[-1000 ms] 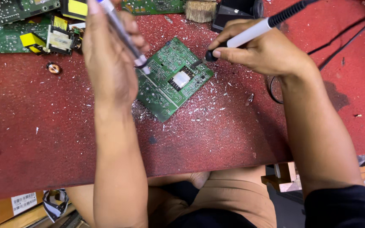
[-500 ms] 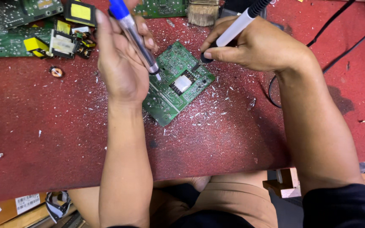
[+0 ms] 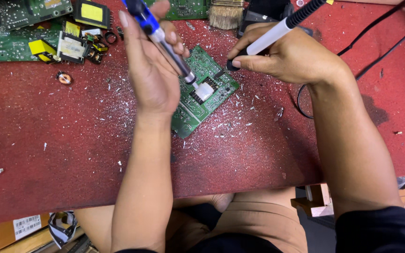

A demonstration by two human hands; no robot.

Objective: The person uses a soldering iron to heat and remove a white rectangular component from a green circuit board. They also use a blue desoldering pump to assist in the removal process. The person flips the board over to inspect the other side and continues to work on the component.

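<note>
A green circuit board (image 3: pixel 214 91) lies tilted on the red worktop (image 3: pixel 71 136), with a white square part (image 3: pixel 203 91) at its middle. My left hand (image 3: pixel 152 70) grips a blue and silver desoldering pump (image 3: pixel 158 35), its white tip touching the board beside the white part. My right hand (image 3: pixel 289 56) holds a soldering iron (image 3: pixel 277 29) with a white barrel and black grip, its dark tip at the board's upper right edge.
Other green boards (image 3: pixel 19 28) and yellow components (image 3: pixel 90 13) crowd the far left. A brush (image 3: pixel 225 16) and a black stand sit at the back. A black cord (image 3: pixel 380 44) runs right. Solder flecks litter the worktop. My knees show below the table edge.
The view has shifted slightly. My left hand has brought the pump's tip down onto the board by the white part. My right hand keeps the iron at the board's edge.
</note>
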